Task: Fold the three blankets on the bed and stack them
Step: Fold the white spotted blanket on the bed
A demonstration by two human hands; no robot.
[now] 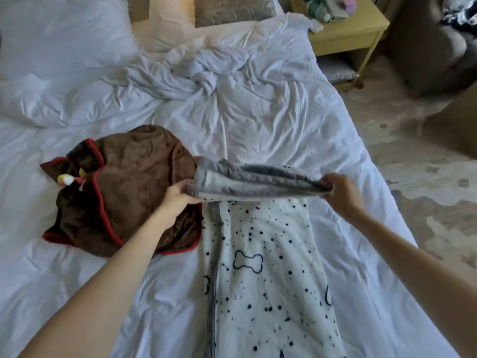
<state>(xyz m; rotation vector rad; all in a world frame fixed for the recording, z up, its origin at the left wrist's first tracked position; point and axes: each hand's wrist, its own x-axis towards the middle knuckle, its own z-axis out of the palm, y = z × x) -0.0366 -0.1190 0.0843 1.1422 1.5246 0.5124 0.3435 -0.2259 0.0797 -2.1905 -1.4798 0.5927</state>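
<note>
A white blanket with black dots and bone outlines lies in a long strip down the bed toward me. Its far end shows a grey underside and is lifted off the bed. My left hand grips the left corner of that end. My right hand grips the right corner. A brown blanket with red trim lies crumpled on the bed just left of it, partly under my left hand. A crumpled whitish cloth lies farther up the bed.
The bed has white rumpled sheets, with pillows at the far left. A wooden nightstand with small items stands at the far right. A dark armchair sits beyond it. Carpeted floor runs along the bed's right edge.
</note>
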